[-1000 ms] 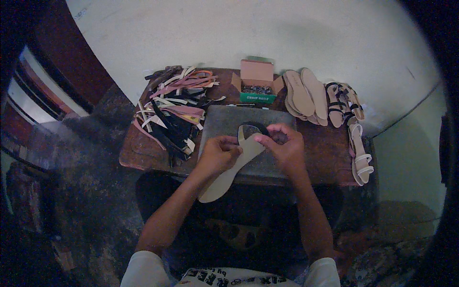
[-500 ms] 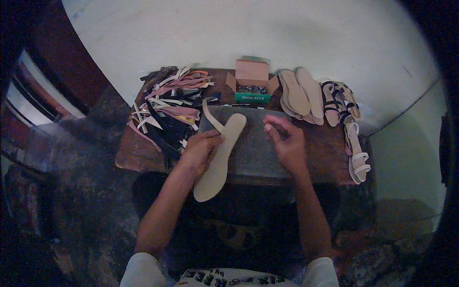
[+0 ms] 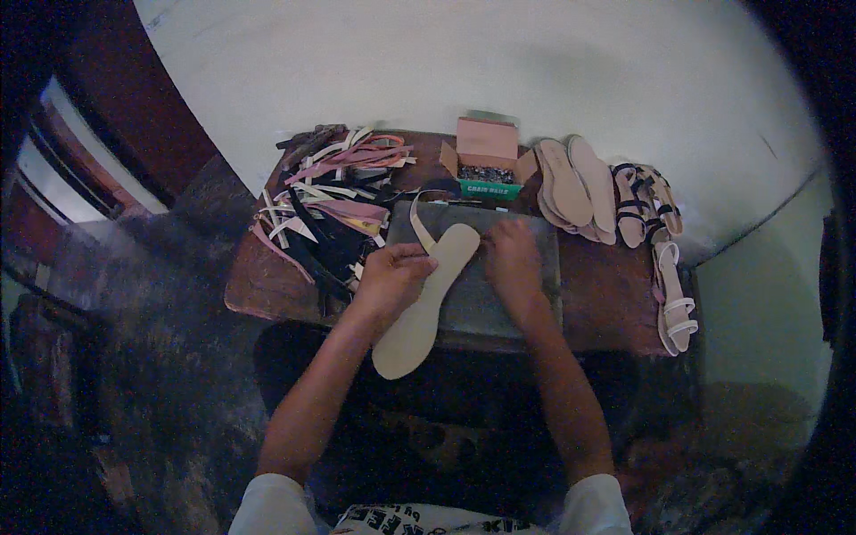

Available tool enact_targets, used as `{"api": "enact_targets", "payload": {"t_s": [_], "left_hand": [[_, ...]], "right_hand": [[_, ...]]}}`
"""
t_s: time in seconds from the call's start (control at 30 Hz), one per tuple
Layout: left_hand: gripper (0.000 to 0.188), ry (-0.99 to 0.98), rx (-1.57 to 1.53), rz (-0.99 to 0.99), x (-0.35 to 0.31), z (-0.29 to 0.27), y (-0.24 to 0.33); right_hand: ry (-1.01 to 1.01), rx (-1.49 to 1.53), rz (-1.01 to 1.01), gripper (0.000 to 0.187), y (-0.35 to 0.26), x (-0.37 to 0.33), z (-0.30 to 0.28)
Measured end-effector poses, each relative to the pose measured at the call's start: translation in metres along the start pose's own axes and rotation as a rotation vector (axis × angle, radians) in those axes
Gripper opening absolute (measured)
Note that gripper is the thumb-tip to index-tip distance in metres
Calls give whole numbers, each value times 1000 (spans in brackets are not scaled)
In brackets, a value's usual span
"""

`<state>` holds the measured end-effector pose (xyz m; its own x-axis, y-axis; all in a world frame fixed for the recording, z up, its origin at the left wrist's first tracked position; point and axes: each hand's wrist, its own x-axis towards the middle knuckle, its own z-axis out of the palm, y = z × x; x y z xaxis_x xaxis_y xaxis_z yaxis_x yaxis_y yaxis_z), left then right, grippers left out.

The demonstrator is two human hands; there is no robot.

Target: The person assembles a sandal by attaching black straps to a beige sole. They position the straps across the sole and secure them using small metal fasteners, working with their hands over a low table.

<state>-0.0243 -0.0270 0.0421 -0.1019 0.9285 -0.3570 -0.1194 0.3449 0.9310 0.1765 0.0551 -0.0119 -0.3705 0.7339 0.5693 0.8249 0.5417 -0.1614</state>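
My left hand (image 3: pixel 395 278) is closed around the edge of a cream sandal sole (image 3: pixel 417 334), which slants with its narrower end pointing away from me. A pale strap (image 3: pixel 420 230) comes up from that edge beside my left thumb and curves away toward the far side. Close to the right of the sole's far end is my right hand (image 3: pixel 513 263). Its fingertips are drawn in and smeared by motion, so anything between them cannot be made out. Beneath both hands lies a dark grey slab (image 3: pixel 499 308) on the wooden table (image 3: pixel 596 294).
Loose straps (image 3: pixel 334 192) in pink, white, black and yellow are heaped at the left. An open green box (image 3: pixel 489 183) of small dark metal pieces stands at the back. To its right are stacked beige soles (image 3: pixel 571 192), black-strapped sandals (image 3: pixel 635 209) and a white-strapped sandal (image 3: pixel 673 299).
My right hand has moved left, closer to the sole's far end, and its fingers have drawn in. My left hand keeps its hold on the sole. The whole view has shifted slightly.
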Motion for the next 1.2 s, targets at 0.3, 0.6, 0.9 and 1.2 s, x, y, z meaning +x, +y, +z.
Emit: {"api": "enact_targets", "payload": {"t_s": [0.3, 0.6, 0.9, 1.2], "left_hand": [[36, -45, 141, 60, -8, 2, -1], [29, -74, 253, 142, -12, 9, -8], [27, -124, 410, 396, -15, 10, -13], [25, -99, 415, 447, -17, 10, -12]], "right_hand": [[173, 614, 249, 14, -24, -7, -59], [-149, 823, 238, 11, -47, -23, -69], [-163, 647, 197, 13, -41, -40, -55], [-136, 684, 207, 20, -42, -36, -52]]}}
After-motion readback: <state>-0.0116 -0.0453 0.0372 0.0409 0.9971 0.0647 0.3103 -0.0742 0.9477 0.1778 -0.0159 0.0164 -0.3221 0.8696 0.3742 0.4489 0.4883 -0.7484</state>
